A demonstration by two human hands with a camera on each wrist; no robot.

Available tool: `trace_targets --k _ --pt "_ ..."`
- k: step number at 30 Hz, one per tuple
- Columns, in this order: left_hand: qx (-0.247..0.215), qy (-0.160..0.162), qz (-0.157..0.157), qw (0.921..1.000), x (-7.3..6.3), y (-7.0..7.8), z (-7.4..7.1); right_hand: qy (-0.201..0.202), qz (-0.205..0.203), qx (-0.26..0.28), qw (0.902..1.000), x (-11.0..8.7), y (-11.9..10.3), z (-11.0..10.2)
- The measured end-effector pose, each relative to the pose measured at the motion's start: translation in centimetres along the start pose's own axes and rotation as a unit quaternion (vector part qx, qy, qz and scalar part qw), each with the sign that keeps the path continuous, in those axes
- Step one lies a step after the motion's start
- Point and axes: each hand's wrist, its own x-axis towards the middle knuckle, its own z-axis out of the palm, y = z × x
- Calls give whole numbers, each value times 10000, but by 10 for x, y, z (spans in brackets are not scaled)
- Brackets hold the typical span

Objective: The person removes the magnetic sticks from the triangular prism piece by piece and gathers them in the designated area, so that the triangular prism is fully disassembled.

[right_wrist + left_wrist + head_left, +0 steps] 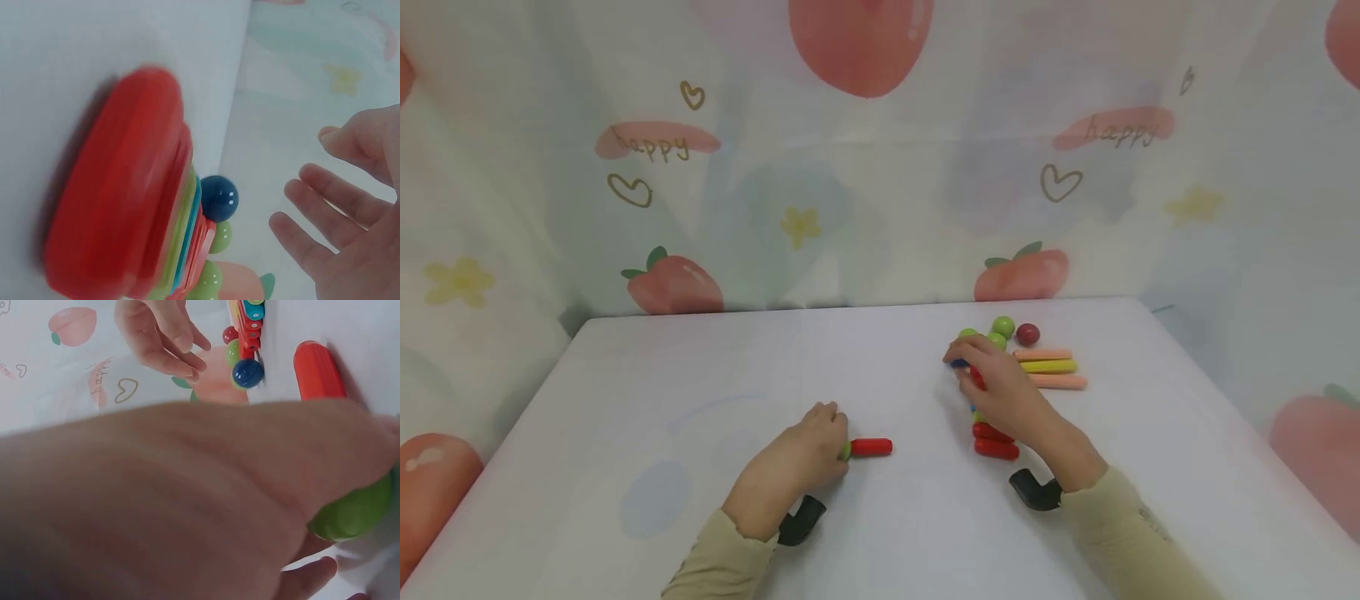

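My left hand (805,446) is low on the left half of the table, thumb and fingers round a green ball (356,512). The hand hides most of that ball. Beside it lies a short red stick (872,447), pointing right. My right hand (1000,387) hovers over the far end of a row of coloured sticks, near a dark blue ball (220,198). Its fingers (331,206) are spread and hold nothing, apart from the ball in the right wrist view. Two red sticks (996,450) form the row's near end; the middle is partly hidden under the hand.
Green balls (1003,326) and a dark red ball (1028,334) lie beyond the right hand. To its right are two peach sticks (1060,382) and a yellow stick (1051,366). A printed cloth (880,183) hangs behind the white table (700,358). Black curved pieces (1036,490) sit at both wrists.
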Motion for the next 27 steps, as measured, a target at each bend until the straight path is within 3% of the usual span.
trace_targets --k 6,14,21,27 --pt "-9 97 40 9999 -3 0 -1 165 -53 113 9998 -11 -8 5" --pt "-453 87 -106 9989 -6 -6 -4 -48 -21 253 9997 -15 -16 10" --pt "-392 144 36 9991 -5 -5 -8 -474 -229 206 9984 -17 -30 18" --pt "-284 62 -11 9996 0 -3 -8 -1357 -457 307 9892 -18 -46 31"
